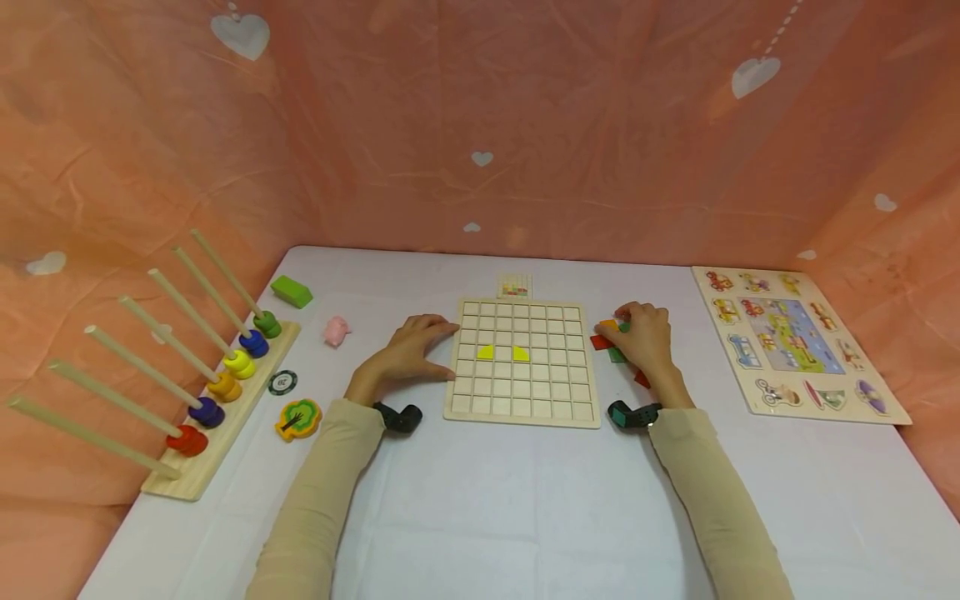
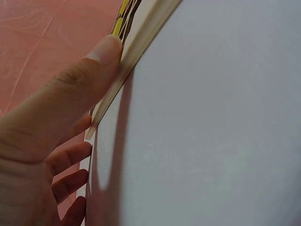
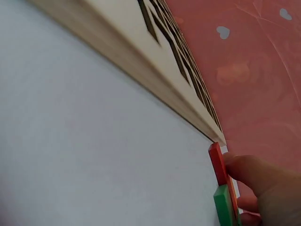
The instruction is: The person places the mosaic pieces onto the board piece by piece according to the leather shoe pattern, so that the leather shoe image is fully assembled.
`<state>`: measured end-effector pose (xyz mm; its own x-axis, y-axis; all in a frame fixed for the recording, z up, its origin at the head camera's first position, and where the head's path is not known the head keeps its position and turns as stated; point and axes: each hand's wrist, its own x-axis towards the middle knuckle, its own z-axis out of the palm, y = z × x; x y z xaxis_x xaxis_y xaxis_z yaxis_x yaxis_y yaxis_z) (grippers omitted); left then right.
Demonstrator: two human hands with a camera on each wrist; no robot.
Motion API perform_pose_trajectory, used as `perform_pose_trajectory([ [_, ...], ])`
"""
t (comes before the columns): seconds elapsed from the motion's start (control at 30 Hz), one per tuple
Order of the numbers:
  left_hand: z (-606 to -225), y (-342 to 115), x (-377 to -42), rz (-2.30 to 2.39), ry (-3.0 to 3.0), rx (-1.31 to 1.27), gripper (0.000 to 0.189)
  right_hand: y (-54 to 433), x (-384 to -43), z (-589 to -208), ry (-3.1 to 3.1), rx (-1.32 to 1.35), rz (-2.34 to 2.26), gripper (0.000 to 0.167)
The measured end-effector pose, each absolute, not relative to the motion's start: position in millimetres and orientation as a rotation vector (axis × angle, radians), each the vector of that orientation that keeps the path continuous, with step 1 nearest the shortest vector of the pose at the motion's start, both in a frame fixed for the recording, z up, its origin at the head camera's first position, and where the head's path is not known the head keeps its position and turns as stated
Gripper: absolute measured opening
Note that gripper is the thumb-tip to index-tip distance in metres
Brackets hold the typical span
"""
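Note:
A square wooden grid board (image 1: pixel 522 423) lies on the table, with two yellow quarter-round pieces (image 1: pixel 485 352) in its cells. My left hand (image 1: pixel 405 348) is at the board's left edge, its thumb touching the rim and its fingers spread along the side. To the right of the board, my right hand (image 1: pixel 643 335) is over a small group of coloured pieces, its fingers bent down among them. A red piece (image 3: pixel 217 164) and a green piece (image 3: pixel 224 205) show beside the thumb. Whether the fingertips pinch any piece is hidden.
A small pattern card (image 1: pixel 515 287) lies behind the board. At left stand a peg stacker (image 1: pixel 191 482), a green block (image 1: pixel 292 292), a pink pig (image 1: pixel 336 331), a round chip (image 1: pixel 282 382) and a tree toy (image 1: pixel 298 419). A picture puzzle board (image 1: pixel 798 342) lies at right.

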<state>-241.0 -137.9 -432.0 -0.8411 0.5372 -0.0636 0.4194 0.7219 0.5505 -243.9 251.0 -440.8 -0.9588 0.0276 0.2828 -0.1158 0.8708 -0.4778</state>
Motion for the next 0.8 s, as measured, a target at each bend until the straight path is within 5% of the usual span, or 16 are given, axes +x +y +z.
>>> perform_pose_trajectory([
  [0.8,-433.4,-137.8,-242.3,0.772,2.726,0.786,0.082,214.6,-236.5,-421.0,-2.653,0.314,1.253,0.031],
])
